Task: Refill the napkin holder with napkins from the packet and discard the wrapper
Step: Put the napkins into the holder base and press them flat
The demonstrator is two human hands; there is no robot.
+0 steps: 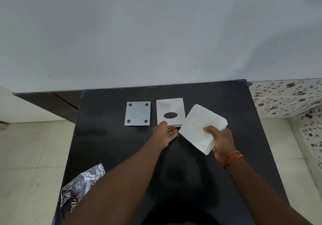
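A white napkin holder (170, 111) lies open side up on the black table (108, 146), with a dark oval slot in its floor. Its grey lid (138, 113), marked by dark round pads at the corners, lies flat just left of it. My left hand (165, 134) rests against the holder's near edge, thumb on the rim and fingers spread. My right hand (221, 141) grips a stack of white napkins (200, 127), held tilted just right of the holder. The empty clear wrapper (81, 184) lies crumpled at the table's near left edge.
The table stands against a pale wall (156, 32). Pale floor tiles (31, 155) lie to the left. Floral-patterned tiles (287, 99) are to the right. A dark low cabinet (57, 102) sits at the back left.
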